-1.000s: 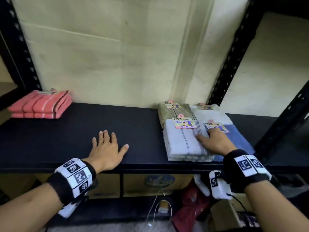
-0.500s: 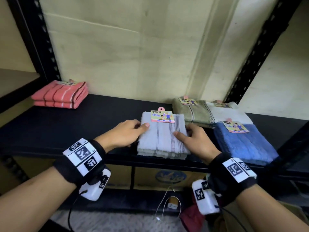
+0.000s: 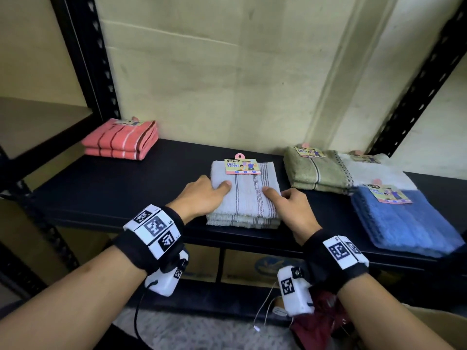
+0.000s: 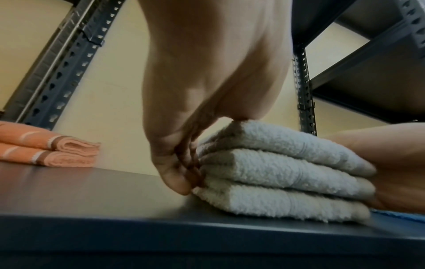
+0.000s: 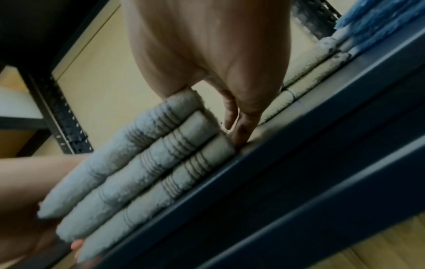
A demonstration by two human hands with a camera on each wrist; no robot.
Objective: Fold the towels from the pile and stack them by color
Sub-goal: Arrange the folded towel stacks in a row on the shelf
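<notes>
1. Both hands bracket a grey stack (image 3: 246, 195) of three folded towels at the middle of the black shelf (image 3: 113, 188), near its front edge.
2. The left hand (image 3: 202, 198) clamps the stack's 9 o'clock side, thumb on top and fingers (image 4: 181, 163) curled against the folded edges; the right hand (image 3: 290, 208) does the same at 3 o'clock, thumb on top and fingers (image 5: 239, 131) reaching down the side.
3. The stack's long axis runs 12 to 6 o'clock; its label (image 3: 242, 166) points toward the wall at 12, and the rounded folds face the front.
4. The step in hand appears to be setting this stack in its own place. Done well, it calls for even squeeze from both sides, keeping all three layers flush, and lowering flat before letting go.
5. Pink towels (image 3: 121, 140) lie at 10 o'clock; olive towels (image 3: 316, 170), a white towel (image 3: 374, 173) and a blue towel (image 3: 404, 223) sit at 2 to 3 o'clock, apart from the grey.
</notes>
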